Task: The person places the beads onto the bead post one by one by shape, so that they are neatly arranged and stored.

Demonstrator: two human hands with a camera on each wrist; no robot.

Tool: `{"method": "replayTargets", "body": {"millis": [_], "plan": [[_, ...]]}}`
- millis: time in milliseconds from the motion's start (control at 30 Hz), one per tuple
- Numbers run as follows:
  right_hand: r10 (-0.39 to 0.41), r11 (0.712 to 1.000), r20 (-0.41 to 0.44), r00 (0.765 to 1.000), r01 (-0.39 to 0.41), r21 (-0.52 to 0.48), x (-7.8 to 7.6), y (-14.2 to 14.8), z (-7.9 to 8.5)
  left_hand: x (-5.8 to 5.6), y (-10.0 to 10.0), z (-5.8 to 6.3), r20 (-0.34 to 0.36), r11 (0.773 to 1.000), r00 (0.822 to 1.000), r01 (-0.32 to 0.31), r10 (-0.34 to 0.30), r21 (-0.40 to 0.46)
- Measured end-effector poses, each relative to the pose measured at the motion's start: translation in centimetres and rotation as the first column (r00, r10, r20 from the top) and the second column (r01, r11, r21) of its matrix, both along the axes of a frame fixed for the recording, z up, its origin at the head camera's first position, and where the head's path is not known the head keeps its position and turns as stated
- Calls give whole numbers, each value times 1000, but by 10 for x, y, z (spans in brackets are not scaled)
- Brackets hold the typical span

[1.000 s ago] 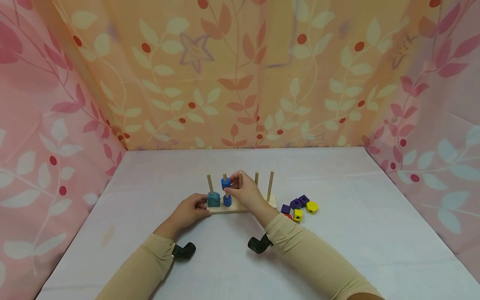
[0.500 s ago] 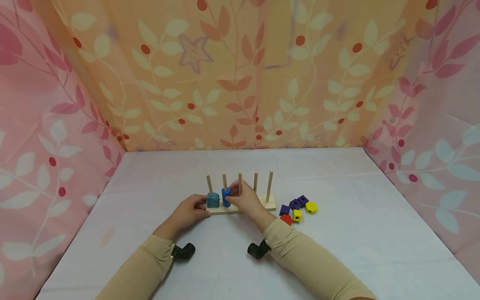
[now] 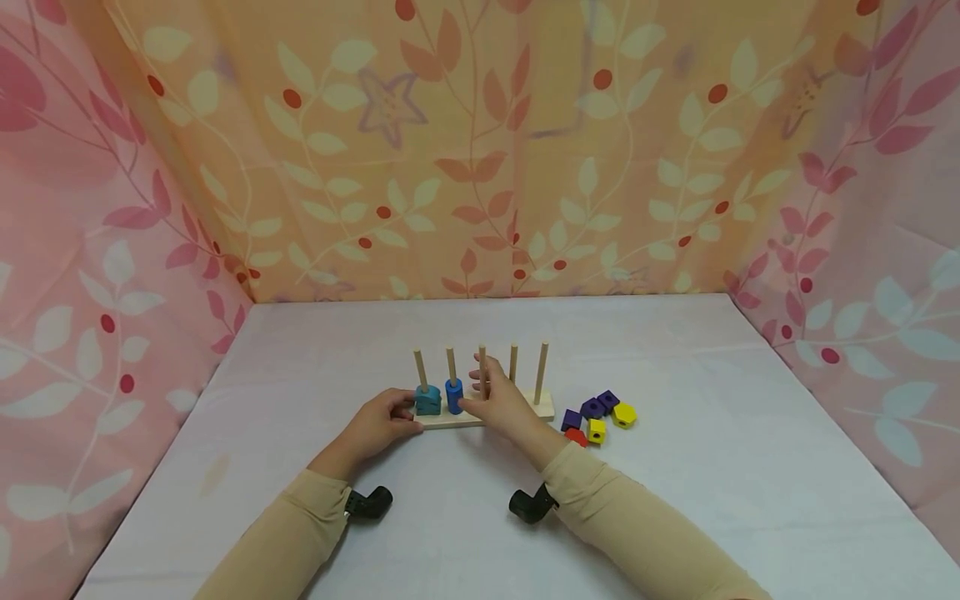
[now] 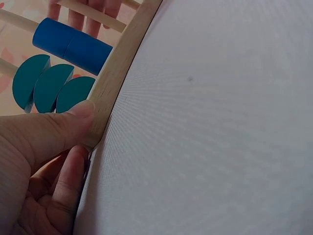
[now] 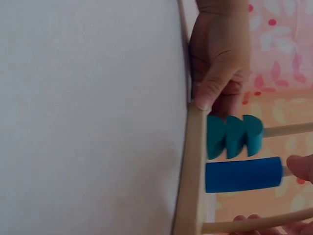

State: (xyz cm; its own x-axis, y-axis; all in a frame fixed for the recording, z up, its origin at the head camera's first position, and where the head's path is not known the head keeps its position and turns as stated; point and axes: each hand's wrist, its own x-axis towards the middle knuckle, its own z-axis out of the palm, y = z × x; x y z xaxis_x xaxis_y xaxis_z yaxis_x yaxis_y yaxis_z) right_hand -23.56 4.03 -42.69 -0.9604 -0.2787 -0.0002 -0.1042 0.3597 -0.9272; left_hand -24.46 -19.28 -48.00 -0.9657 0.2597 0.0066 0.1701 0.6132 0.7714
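Observation:
A wooden peg board [image 3: 450, 422] with several upright pegs lies in the middle of the table. My left hand [image 3: 381, 418] grips its left end, thumb on the front edge and fingers curled around the corner, as the left wrist view shows. Teal half-round blocks [image 4: 53, 84] are stacked on the leftmost peg. Two blue cylinders [image 4: 72, 45] sit one on the other on the second peg, down at the base. My right hand [image 3: 504, 406] is around the middle peg [image 3: 482, 371] with fingers extended behind it, and its thumb is close beside the blue cylinders. It holds nothing.
Right of the board lie loose purple blocks [image 3: 592, 407], yellow blocks [image 3: 623, 415] and a red block [image 3: 576, 437]. Two more pegs [image 3: 541, 373] stand at the board's right end. Patterned cloth walls [image 3: 480, 150] border the white table [image 3: 300, 350].
The upper blue cylinder has slid down the second peg onto the lower one. My right hand has let go of it, its fingers opening and moving slightly right. My left hand has stayed put.

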Motion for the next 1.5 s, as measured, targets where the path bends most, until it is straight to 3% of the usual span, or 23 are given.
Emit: {"method": "replayTargets", "body": {"millis": [400,533,800,1067,1333,1500], "plan": [[175,984,-51,983,-173,47,22,53,33,2,2,3,4,1000,1000,-1,1,-2],[178,982,-64,982,-173,73,21,77,38,3,2,3,-3,1000,1000,-3,3,3],[98,979,-54,994,-87,183,15,119,26,3,2,2,-9,1000,1000,-10,10,-22],[16,931,-13,1000,-10,364,9,140,7,4,3,1,-3,1000,1000,-24,24,-19],[39,899,-32,999,-21,438,6,145,-2,3,3,1,2,1000,1000,-18,18,-16],[141,851,-80,987,-80,520,6,146,-2,0,1,-1,-12,1000,1000,1,-1,-21]]}}
